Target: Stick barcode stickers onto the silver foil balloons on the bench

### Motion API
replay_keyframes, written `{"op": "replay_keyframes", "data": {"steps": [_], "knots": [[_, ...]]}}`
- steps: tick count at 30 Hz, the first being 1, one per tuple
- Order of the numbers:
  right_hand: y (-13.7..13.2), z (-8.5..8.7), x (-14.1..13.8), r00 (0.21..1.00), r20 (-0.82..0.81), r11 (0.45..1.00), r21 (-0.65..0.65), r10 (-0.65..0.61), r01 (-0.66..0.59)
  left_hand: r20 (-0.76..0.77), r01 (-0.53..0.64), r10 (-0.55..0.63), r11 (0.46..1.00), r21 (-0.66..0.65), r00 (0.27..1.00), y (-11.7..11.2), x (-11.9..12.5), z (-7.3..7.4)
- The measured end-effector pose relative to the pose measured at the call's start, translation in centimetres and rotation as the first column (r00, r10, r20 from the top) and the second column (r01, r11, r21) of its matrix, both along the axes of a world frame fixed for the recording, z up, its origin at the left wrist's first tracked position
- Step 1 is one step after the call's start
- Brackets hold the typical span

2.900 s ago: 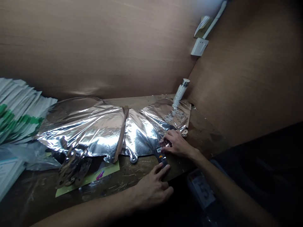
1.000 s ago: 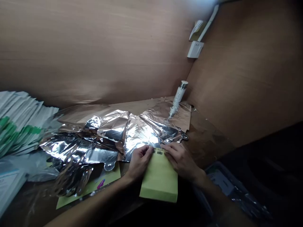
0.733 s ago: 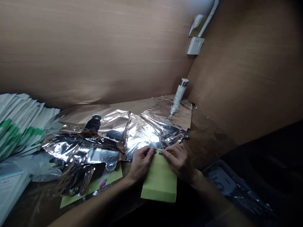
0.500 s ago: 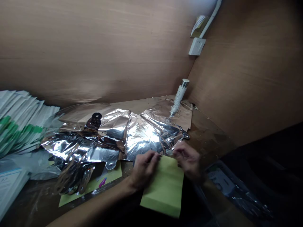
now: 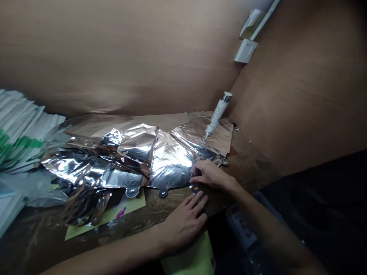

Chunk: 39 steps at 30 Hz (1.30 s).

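Observation:
My right hand (image 5: 208, 175) lies with its fingers extended on the near edge of a crumpled silver foil sheet (image 5: 169, 164), holding nothing I can see. A small dark piece with an orange mark (image 5: 196, 188) shows just under those fingertips. My left hand (image 5: 185, 223) rests flat on the worn wooden bench (image 5: 172, 208), fingers spread, close to the bench's front edge. Below that edge, a yellow-green envelope (image 5: 189, 259) is partly hidden by my left forearm. Round metal-eyed foil tabs (image 5: 163, 193) stick out along the sheet's near side.
A white cylindrical bottle (image 5: 218, 114) leans on the foil at the back corner. Several white and green paper packs (image 5: 20, 133) are stacked at left. A green card (image 5: 106, 219) lies under crumpled foil. A dark tray (image 5: 241, 225) sits below the bench at right. A wall socket (image 5: 246, 50) is above.
Both hands have let go of the yellow-green envelope, which now sits lower, below the bench edge. My hands have spread apart, the right onto the foil and the left onto the bench.

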State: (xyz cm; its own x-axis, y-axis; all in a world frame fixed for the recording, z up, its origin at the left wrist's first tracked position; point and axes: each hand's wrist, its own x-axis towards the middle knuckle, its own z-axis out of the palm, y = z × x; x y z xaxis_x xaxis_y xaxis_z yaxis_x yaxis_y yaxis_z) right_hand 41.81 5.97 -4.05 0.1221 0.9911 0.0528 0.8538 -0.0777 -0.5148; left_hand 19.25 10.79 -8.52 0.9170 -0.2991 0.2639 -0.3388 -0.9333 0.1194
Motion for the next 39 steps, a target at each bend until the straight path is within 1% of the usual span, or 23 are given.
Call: {"op": "replay_keyframes", "data": {"steps": [2,4,8,10,12,14,16,18,20,22,23,24,25,26,27,28,29,31,33,34,36,38,39], "knots": [[-0.5,0.3,1.2,0.981,0.18,0.996,0.057,-0.073,0.063,0.002,0.001,-0.001,1.0,-0.003,1.0,-0.1,0.0,0.1],[-1.1,0.3,2.6,0.946,0.291,0.989,0.088,-0.142,0.122,0.016,0.001,-0.001,1.0,-0.014,1.0,-0.2,0.0,0.2],[-2.4,-1.0,4.2,0.893,0.367,0.965,0.115,-0.261,0.235,0.038,-0.013,0.014,0.999,-0.039,0.999,-0.3,0.0,0.0],[-2.9,-2.1,4.2,0.825,0.402,0.918,0.185,-0.397,0.352,0.045,-0.026,0.028,0.998,-0.049,0.999,-0.4,-0.1,-0.2],[-3.1,-3.0,3.8,0.715,0.437,0.838,0.264,-0.545,0.477,0.052,-0.029,0.031,0.998,-0.05,0.998,-0.4,-0.1,-0.4],[-2.9,-3.8,3.4,0.631,0.457,0.776,0.301,-0.627,0.554,0.05,-0.026,0.028,0.999,-0.04,0.998,-0.5,-0.1,-0.6],[-2.4,-4.2,3.1,0.605,0.459,0.755,0.3,-0.65,0.583,0.039,-0.024,0.025,0.999,-0.033,0.999,-0.5,-0.1,-0.7],[-1.8,-4.1,3.0,0.632,0.428,0.761,0.292,-0.646,0.58,0.031,-0.02,0.022,0.999,-0.04,0.999,-0.4,0.0,-0.7],[-1.9,-3.3,2.7,0.691,0.335,0.768,0.31,-0.64,0.561,0.03,-0.014,0.017,0.994,-0.105,0.999,-0.1,0.1,-0.4],[-3.1,-2.0,1.7,0.77,0.14,0.758,0.352,-0.623,0.549,0.042,-0.051,0.066,0.959,-0.279,0.997,0.3,0.2,0.2],[-4.2,-1.2,0.9,0.818,0.002,0.77,0.34,-0.576,0.541,0.052,-0.076,0.104,0.918,-0.389,0.993,0.5,0.3,0.7],[-5.5,-0.4,-0.2,0.858,-0.156,0.805,0.297,-0.49,0.514,0.057,-0.103,0.151,0.862,-0.496,0.987,0.8,0.3,1.2],[-6.9,0.2,-1.4,0.868,-0.326,0.865,0.215,-0.374,0.453,0.056,-0.129,0.199,0.8,-0.587,0.978,1.0,0.2,1.7],[-8.5,0.8,-2.6,0.836,-0.495,0.941,0.1,-0.235,0.324,0.039,-0.157,0.241,0.739,-0.655,0.97,1.1,0.2,2.3],[-9.9,1.2,-3.8,0.768,-0.627,0.983,0.018,-0.13,0.181,0.005,-0.189,0.27,0.687,-0.702,0.963,1.2,0.2,2.9],[-11.2,1.5,-4.7,0.713,-0.695,0.992,-0.016,-0.099,0.122,-0.053,-0.224,0.273,0.645,-0.73,0.96,1.3,0.3,3.6],[-12.3,1.6,-5.3,0.685,-0.722,0.993,-0.024,-0.097,0.115,-0.129,-0.266,0.258,0.614,-0.743,0.957,1.3,0.7,4.2],[-13.8,1.5,-5.3,0.705,-0.684,0.963,0.011,-0.19,0.27,-0.283,-0.339,0.189,0.595,-0.729,0.94,1.4,2.5,5.7],[-14.8,1.1,-4.3,0.738,-0.61,0.911,0.062,-0.289,0.409,-0.35,-0.369,0.163,0.636,-0.678,0.923,1.7,6.2,7.2],[-15.2,0.8,-3.6,0.747,-0.584,0.895,0.077,-0.317,0.44,-0.335,-0.377,0.198,0.668,-0.642,0.921,1.9,8.7,7.8],[-15.9,0.2,-2.6,0.758,-0.559,0.882,0.097,-0.335,0.461,-0.227,-0.385,0.311,0.741,-0.55,0.923,2.7,14.5,8.6],[-16.9,-0.2,-2.2,0.771,-0.549,0.88,0.126,-0.322,0.457,-0.122,-0.433,0.423,0.799,-0.418,0.898,3.6,20.5,8.8],[-17.6,-0.4,-2.2,0.784,-0.541,0.882,0.149,-0.306,0.447,-0.116,-0.478,0.469,0.807,-0.347,0.875,4.1,23.1,8.6]]}}
